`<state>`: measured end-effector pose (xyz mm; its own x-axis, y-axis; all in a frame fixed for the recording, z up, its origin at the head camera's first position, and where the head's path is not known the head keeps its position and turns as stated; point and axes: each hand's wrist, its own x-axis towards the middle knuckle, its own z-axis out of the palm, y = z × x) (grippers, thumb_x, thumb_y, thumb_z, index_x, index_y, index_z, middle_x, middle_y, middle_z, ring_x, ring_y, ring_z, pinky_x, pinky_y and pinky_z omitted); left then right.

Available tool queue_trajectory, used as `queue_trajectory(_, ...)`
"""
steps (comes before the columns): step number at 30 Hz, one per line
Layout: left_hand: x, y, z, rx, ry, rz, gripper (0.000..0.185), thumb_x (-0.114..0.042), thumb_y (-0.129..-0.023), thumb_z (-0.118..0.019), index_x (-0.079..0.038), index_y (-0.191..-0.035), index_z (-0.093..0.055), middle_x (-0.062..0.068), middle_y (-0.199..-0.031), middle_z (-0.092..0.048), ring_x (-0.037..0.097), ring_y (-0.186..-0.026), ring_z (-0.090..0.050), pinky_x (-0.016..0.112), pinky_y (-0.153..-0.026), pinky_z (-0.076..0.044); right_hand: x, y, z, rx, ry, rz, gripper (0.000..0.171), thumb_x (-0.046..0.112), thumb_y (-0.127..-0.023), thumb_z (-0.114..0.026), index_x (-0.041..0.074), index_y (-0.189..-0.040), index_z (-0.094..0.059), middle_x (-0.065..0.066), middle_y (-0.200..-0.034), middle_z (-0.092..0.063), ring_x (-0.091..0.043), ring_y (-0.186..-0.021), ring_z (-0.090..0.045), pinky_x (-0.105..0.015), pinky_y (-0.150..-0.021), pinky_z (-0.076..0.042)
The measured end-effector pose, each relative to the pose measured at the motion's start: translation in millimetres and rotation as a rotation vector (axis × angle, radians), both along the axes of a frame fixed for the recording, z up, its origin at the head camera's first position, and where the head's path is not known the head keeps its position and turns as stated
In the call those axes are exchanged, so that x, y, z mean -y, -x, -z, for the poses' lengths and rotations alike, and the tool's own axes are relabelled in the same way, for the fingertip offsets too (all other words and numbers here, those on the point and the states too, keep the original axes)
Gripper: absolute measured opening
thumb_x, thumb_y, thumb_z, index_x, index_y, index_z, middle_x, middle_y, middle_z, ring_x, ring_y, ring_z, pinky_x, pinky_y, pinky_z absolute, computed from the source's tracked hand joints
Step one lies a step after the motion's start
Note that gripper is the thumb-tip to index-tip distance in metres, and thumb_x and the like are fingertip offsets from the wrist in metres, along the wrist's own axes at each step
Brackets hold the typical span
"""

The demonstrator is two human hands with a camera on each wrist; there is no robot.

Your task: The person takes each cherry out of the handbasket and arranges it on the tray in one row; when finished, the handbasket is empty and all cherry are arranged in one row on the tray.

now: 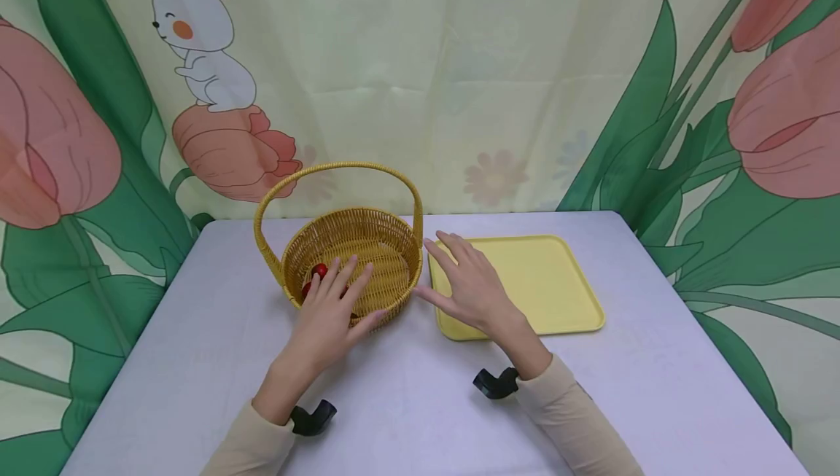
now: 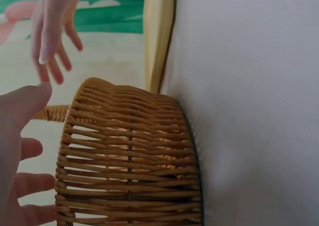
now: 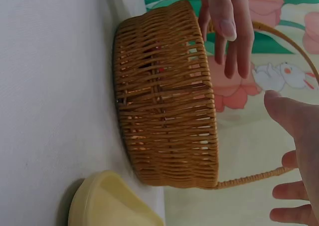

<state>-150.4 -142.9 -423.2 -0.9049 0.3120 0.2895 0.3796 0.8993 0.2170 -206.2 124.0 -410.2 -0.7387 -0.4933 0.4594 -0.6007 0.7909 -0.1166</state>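
Observation:
A round woven wicker basket [image 1: 357,221] with a tall arched handle [image 1: 337,165] stands on the table. Small shiny red round things [image 1: 319,270] lie inside it at the left, partly hidden by the left hand. My left hand [image 1: 331,323] hovers over the basket's near left rim, fingers spread and holding nothing. To the right of the basket, my right hand [image 1: 469,283] is held over the left part of a yellow tray [image 1: 545,279], fingers extended, with nothing in them. In the right wrist view, the basket wall [image 3: 167,96] stands apart from the right thumb [image 3: 284,109].
The table [image 1: 407,403] has a pale cloth on it. Behind it hangs a curtain [image 1: 433,82] printed with tulips and a rabbit. A black wrist mount [image 1: 313,418] sits under the left wrist and another mount [image 1: 496,383] under the right.

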Motion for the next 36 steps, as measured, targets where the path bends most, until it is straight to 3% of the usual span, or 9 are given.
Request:
queue_trajectory(6,8,-6.5,2.0,-0.059,-0.078,0.009,0.072,-0.054,-0.094,-0.062,-0.017,-0.152,-0.043,0.015,-0.158,-0.039,0.040,-0.148,-0.033,0.062,-0.117,-0.031,9,4.5,-1.9,-0.041,0.026,-0.042,0.079,0.062,-0.087,-0.066,0.016,-0.148,-0.048,-0.012,-0.149,-0.050,-0.030,-0.135,-0.050,-0.049,-0.098,-0.051)
queue_trajectory(14,17,-10.9,5.9,-0.248,-0.146,0.056,0.065,-0.039,-0.089,-0.073,-0.008,-0.142,-0.055,0.020,-0.141,-0.055,0.042,-0.132,-0.051,0.059,-0.110,-0.041,23,11.3,-5.5,-0.030,0.056,-0.085,0.076,0.059,-0.088,-0.065,0.012,-0.147,-0.050,-0.012,-0.145,-0.053,-0.030,-0.130,-0.053,-0.046,-0.104,-0.048)
queue_trajectory(19,22,-14.2,6.9,-0.268,-0.175,0.040,0.062,-0.036,-0.086,-0.077,-0.006,-0.138,-0.059,0.019,-0.133,-0.059,0.037,-0.123,-0.055,0.055,-0.102,-0.048,32,15.3,-5.7,-0.001,0.086,-0.109,0.074,0.055,-0.089,-0.067,0.012,-0.146,-0.050,-0.014,-0.143,-0.054,-0.031,-0.129,-0.054,-0.045,-0.105,-0.049)
queue_trajectory(29,27,-17.5,10.9,-0.291,-0.177,0.004,0.058,-0.031,-0.084,-0.079,-0.005,-0.133,-0.063,0.018,-0.114,-0.062,0.036,-0.104,-0.057,0.051,-0.093,-0.048,48,25.4,-4.0,0.261,0.217,-0.183,0.072,0.048,-0.092,-0.066,0.012,-0.150,-0.044,-0.012,-0.150,-0.048,-0.029,-0.140,-0.045,-0.047,-0.114,-0.042)
queue_trajectory(36,33,-22.6,15.8,-0.309,-0.163,-0.033,0.051,-0.031,-0.086,-0.077,-0.002,-0.126,-0.066,0.017,-0.107,-0.062,0.034,-0.098,-0.056,0.048,-0.087,-0.047,60,30.9,-0.3,0.364,0.216,-0.189,0.073,0.049,-0.091,-0.066,0.014,-0.151,-0.043,-0.011,-0.153,-0.045,-0.030,-0.143,-0.041,-0.050,-0.116,-0.039)
